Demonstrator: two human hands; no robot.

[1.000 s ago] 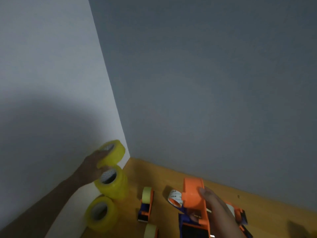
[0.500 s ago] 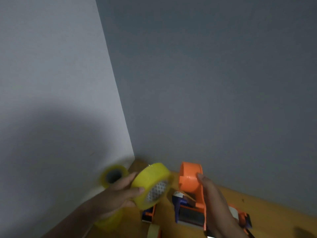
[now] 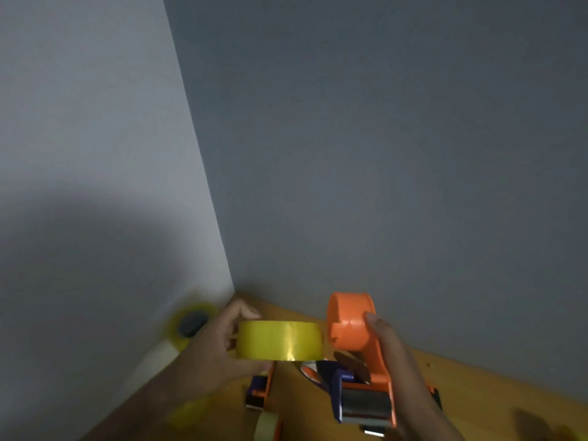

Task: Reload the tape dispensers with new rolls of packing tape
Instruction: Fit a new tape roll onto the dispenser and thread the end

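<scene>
My left hand (image 3: 216, 348) grips a yellow roll of packing tape (image 3: 281, 340), held edge-on with its outer band facing me. Its right side touches the round orange hub of a tape dispenser (image 3: 353, 326). My right hand (image 3: 394, 361) holds that dispenser upright from behind; its blue and metal cutter end (image 3: 359, 401) points down toward the wooden surface. A second yellow roll (image 3: 191, 323) leans in the corner by the wall, blurred. Under my left hand lies another orange and blue dispenser (image 3: 259, 389).
The wooden surface (image 3: 477, 393) runs along two grey walls that meet in a corner. A pale roll on another dispenser (image 3: 265, 428) shows at the bottom edge. Part of a further orange dispenser (image 3: 434, 396) lies behind my right wrist.
My left hand took the top roll off the stack in the corner, carried it right and turned it edge-on against the dispenser's hub. My right hand lifted the dispenser upright.
</scene>
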